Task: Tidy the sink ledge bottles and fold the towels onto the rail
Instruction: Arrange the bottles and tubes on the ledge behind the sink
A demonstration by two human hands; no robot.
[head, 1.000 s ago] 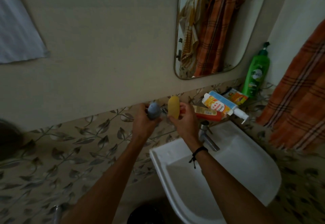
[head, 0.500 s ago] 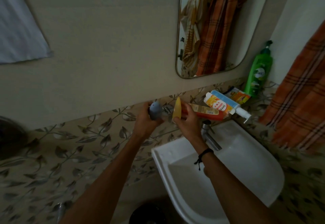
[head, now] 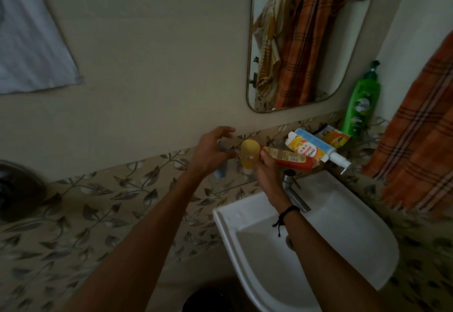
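My right hand (head: 267, 172) grips a small yellow bottle (head: 249, 156) and holds it upright at the ledge behind the sink. Just left of it is my left hand (head: 212, 151), fingers spread, in front of a small grey-blue bottle (head: 220, 173) that it partly hides. A red tube (head: 294, 163), an orange-and-white carton (head: 304, 150), a blue box (head: 311, 137), a sachet (head: 336, 138) and a white pump bottle (head: 339, 159) lie jumbled on the ledge. A green pump bottle (head: 360, 105) stands upright at the right end. An orange checked towel (head: 416, 154) hangs at the right.
The white sink (head: 228, 233) with its metal tap (head: 295, 195) is below my right arm. The mirror (head: 343, 71) reflects two towels bunched on a rail. A white cloth (head: 31, 42) hangs at top left. A dark bin (head: 208, 299) is on the floor.
My left hand has opened and let go of the grey-blue bottle. The yellow bottle in my right hand has turned and now faces me upright.
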